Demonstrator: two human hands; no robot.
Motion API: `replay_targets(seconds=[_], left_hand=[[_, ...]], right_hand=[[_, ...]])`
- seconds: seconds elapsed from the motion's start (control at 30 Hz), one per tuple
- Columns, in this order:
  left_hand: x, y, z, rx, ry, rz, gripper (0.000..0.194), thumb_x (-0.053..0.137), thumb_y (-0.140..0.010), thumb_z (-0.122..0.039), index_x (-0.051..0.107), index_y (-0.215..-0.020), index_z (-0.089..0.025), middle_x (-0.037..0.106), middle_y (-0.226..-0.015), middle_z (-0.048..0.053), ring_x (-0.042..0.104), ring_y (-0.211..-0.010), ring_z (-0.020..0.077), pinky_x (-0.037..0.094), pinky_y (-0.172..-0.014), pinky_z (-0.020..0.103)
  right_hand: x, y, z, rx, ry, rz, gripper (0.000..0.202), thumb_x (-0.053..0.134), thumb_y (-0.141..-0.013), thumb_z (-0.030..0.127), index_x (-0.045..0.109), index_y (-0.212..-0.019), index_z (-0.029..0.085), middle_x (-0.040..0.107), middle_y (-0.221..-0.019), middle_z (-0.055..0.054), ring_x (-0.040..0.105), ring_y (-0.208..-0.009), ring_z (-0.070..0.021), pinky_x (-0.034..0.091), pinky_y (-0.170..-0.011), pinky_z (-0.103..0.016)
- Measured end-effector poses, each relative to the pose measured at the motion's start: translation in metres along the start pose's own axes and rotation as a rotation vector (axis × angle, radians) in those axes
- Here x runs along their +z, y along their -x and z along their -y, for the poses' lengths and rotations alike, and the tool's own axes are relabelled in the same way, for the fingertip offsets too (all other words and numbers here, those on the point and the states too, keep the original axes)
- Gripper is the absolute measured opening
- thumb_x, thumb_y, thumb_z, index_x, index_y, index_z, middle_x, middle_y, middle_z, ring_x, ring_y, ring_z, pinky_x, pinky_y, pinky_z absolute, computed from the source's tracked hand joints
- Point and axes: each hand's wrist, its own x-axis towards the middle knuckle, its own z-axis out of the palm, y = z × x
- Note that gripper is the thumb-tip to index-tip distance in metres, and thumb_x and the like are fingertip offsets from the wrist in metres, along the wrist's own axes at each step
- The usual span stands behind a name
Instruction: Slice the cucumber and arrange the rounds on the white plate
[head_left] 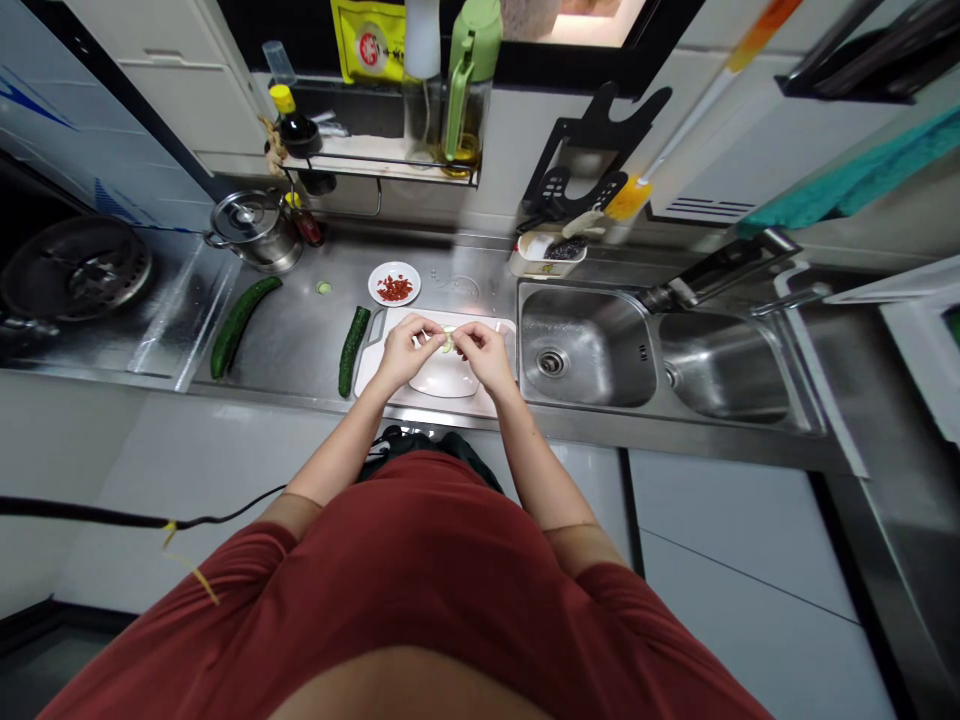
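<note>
My left hand (pixel 409 352) and my right hand (pixel 484 356) meet over a white plate (pixel 444 382), fingertips pinched. Between them is a thin pale green cucumber slice (pixel 448 343), held by both hands. A few small dark red bits show by the right fingertips, partly hidden. The plate rests on a white cutting board (pixel 370 362) with a grey edge. Behind it sits a small white dish (pixel 395 269) of chopped red pieces (pixel 394 289). To the board's left lies a cut cucumber (pixel 352 350), with a longer cucumber (pixel 241 325) farther left.
A double steel sink (pixel 589 395) adjoins the board on the right. A lidded steel pot (pixel 256 232) and a sauce bottle (pixel 303 222) stand at the back left. A cucumber end (pixel 323 287) lies on the counter. Above hangs a shelf (pixel 360 160) with bottles.
</note>
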Motion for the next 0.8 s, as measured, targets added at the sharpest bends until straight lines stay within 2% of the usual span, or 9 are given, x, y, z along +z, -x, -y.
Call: replay_targets(seconds=[0.17,0.33,0.47,0.57,0.6,0.7,0.73,0.8], left_hand=[[-0.002,0.002,-0.004,0.051,-0.104,0.0,0.013,0.063,-0.083,-0.031,0.068,-0.083,-0.019,0.06,-0.083,0.003,0.053,-0.076,0.0135,0.042,-0.071,0.026],[-0.001,0.003,-0.005,0.073,-0.126,-0.006,0.012,0.064,-0.082,-0.03,0.068,-0.084,-0.02,0.058,-0.086,0.003,0.053,-0.077,0.0134,0.041,-0.069,0.025],[0.004,0.005,-0.002,0.015,-0.049,-0.037,0.017,0.066,-0.079,-0.035,0.068,-0.083,-0.019,0.059,-0.079,0.002,0.052,-0.071,0.0118,0.04,-0.066,0.024],[0.009,0.007,0.001,-0.229,0.176,-0.039,0.027,0.065,-0.079,-0.045,0.064,-0.081,-0.018,0.057,-0.063,-0.001,0.049,-0.056,0.0086,0.037,-0.056,0.02],[0.011,0.008,0.002,-0.353,0.277,0.009,0.033,0.062,-0.079,-0.05,0.062,-0.077,-0.017,0.055,-0.058,-0.001,0.047,-0.051,0.0076,0.034,-0.051,0.019],[0.014,0.007,0.002,-0.712,0.563,0.249,0.05,0.054,-0.079,-0.064,0.059,-0.071,-0.015,0.054,-0.052,0.0,0.044,-0.041,0.0059,0.023,-0.041,0.017],[0.015,0.006,0.001,-0.792,0.636,0.305,0.052,0.054,-0.078,-0.067,0.059,-0.072,-0.015,0.054,-0.052,0.0,0.045,-0.04,0.0057,0.021,-0.039,0.017],[0.016,0.003,0.0,-0.878,0.751,0.34,0.052,0.057,-0.076,-0.066,0.061,-0.077,-0.014,0.055,-0.054,0.0,0.046,-0.04,0.0053,0.019,-0.037,0.016]], right_hand=[[0.002,0.0,0.002,0.048,-0.04,-0.003,0.018,0.063,-0.075,0.036,0.061,-0.07,0.019,0.057,-0.061,0.003,0.051,-0.056,-0.0101,0.042,-0.051,-0.021],[0.003,-0.001,0.001,0.198,-0.13,0.014,0.017,0.064,-0.072,0.035,0.061,-0.07,0.019,0.056,-0.057,0.003,0.049,-0.05,-0.0088,0.04,-0.043,-0.019],[0.003,-0.002,0.002,0.232,-0.13,0.011,0.021,0.067,-0.07,0.038,0.06,-0.071,0.018,0.055,-0.056,0.004,0.048,-0.048,-0.008,0.037,-0.039,-0.018],[0.001,-0.002,0.005,0.225,-0.113,-0.008,0.023,0.067,-0.07,0.039,0.061,-0.072,0.017,0.055,-0.057,0.004,0.048,-0.048,-0.0072,0.037,-0.04,-0.016],[0.0,-0.003,0.006,0.218,-0.106,-0.011,0.024,0.066,-0.07,0.04,0.061,-0.072,0.017,0.055,-0.057,0.004,0.048,-0.049,-0.0071,0.037,-0.041,-0.016],[-0.004,-0.004,0.008,0.189,-0.074,0.013,0.023,0.065,-0.07,0.04,0.061,-0.073,0.017,0.055,-0.057,0.004,0.048,-0.05,-0.0074,0.037,-0.042,-0.017],[-0.005,-0.004,0.009,0.175,-0.058,0.028,0.023,0.064,-0.07,0.04,0.061,-0.073,0.017,0.055,-0.057,0.004,0.049,-0.051,-0.0077,0.037,-0.043,-0.017],[-0.009,-0.004,0.01,0.138,-0.019,0.061,0.022,0.064,-0.07,0.039,0.061,-0.072,0.017,0.056,-0.059,0.004,0.049,-0.053,-0.0082,0.038,-0.045,-0.018]])
